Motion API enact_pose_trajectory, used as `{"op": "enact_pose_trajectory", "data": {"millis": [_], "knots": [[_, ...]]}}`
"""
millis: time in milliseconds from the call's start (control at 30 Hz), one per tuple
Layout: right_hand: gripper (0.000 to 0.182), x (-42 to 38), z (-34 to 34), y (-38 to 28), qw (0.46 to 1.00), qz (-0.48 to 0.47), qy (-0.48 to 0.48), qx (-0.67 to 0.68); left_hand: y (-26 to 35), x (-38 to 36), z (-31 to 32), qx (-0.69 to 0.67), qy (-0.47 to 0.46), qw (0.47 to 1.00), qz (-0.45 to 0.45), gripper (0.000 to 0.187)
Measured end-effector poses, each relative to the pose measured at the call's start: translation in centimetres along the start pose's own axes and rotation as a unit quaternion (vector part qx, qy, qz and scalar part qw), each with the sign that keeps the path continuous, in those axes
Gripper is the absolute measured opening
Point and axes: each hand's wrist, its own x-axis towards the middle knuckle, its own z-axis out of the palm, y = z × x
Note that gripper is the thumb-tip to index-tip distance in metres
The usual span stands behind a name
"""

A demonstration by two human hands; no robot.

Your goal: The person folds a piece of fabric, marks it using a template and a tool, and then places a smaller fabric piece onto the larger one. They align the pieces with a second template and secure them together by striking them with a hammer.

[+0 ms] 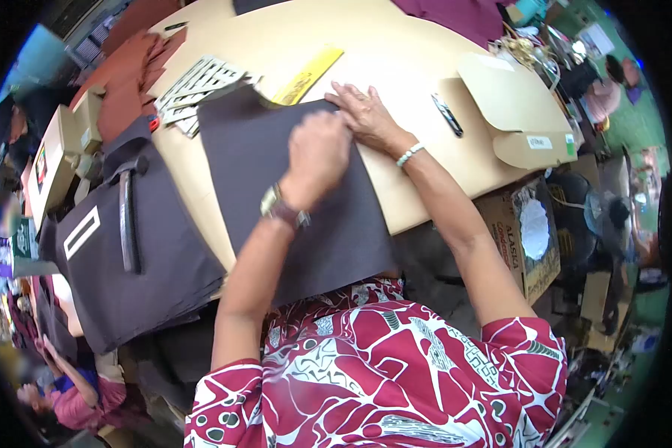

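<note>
The left hand is curled into a loose fist over the upper edge of a dark grey fabric panel; whether the fingers pinch the cloth or hold some small tool cannot be told from this angle. A watch sits on that wrist. Just beside it, the right hand lies flat with fingers spread, pressing down at the panel's top right corner where the cloth meets the pale cardboard sheet underneath. A light beaded bracelet circles the right wrist.

The panel lies across the near edge of the work table and hangs over it toward the person's red and white patterned blouse. Touching the panel's far edge is a yellow ruler, tilted on the cardboard. To the left of it lie slotted white templates. A black pen-like tool rests on the cardboard to the right of the hands, near a folded cardboard pattern piece. Farther left, a stack of dark fabric carries a white rectangular frame and a dark bar. Rust-coloured cloth lies at the far left of the table.
</note>
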Motion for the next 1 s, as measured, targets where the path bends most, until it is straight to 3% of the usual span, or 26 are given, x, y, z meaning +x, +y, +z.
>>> {"op": "enact_pose_trajectory", "data": {"millis": [67, 133, 200, 267, 300, 367, 433, 533, 633, 733, 800, 867, 1000], "knots": [[0.046, 0.0, 0.3, 0.0, 1.000, 0.014, 0.013, -0.017, -3.5, 3.0, 2.7, 0.062, 0.049, 0.997, 0.016, 0.015], [0.055, -0.3, -0.2, -0.5, 0.997, 0.057, 0.043, -0.023, -5.2, 4.7, 3.4, 0.061, -0.061, 0.995, -0.044, 0.023], [0.063, -1.2, -1.5, -0.1, 0.987, 0.118, 0.106, -0.023, -5.3, 6.2, 2.8, 0.016, -0.090, 0.990, -0.109, 0.038], [0.058, -2.7, -2.9, 2.4, 0.952, 0.219, 0.211, -0.039, -6.2, 7.8, 2.6, -0.021, -0.152, 0.973, -0.175, 0.050], [0.056, -3.6, -3.3, 3.9, 0.928, 0.265, 0.259, -0.045, -7.3, 8.5, 2.9, -0.040, -0.166, 0.973, -0.155, 0.047], [0.052, -6.1, -3.8, 7.1, 0.895, 0.373, 0.213, -0.120, -8.1, 9.9, 2.7, -0.067, -0.245, 0.955, -0.154, 0.040], [0.036, -7.5, -5.4, 6.5, 0.862, 0.463, 0.175, -0.113, -7.6, 10.7, 2.0, -0.074, -0.276, 0.942, -0.175, 0.036], [0.025, -7.1, -6.1, 6.4, 0.860, 0.455, 0.229, -0.033, -7.0, 10.1, 1.3, -0.105, -0.268, 0.939, -0.187, 0.031], [0.019, -6.1, -5.0, 6.1, 0.873, 0.396, 0.242, 0.148, -6.5, 7.6, 0.1, -0.175, -0.209, 0.945, -0.179, 0.025], [0.022, -4.7, -3.9, 2.5, 0.828, 0.281, 0.204, 0.440, -6.4, 4.3, -0.7, -0.342, -0.194, 0.899, -0.190, 0.020], [0.022, -4.4, -4.4, -0.5, 0.776, 0.241, 0.150, 0.563, -5.7, 2.4, -1.3, -0.419, -0.169, 0.869, -0.201, 0.018], [0.022, -4.4, -4.9, -2.7, 0.725, 0.234, 0.087, 0.642, -5.1, 1.1, -1.2, -0.463, -0.151, 0.846, -0.219, 0.019], [0.026, -5.2, -4.5, -4.2, 0.751, 0.246, 0.003, 0.613, -4.9, -0.2, -1.2, -0.527, -0.140, 0.801, -0.246, 0.020]]}}
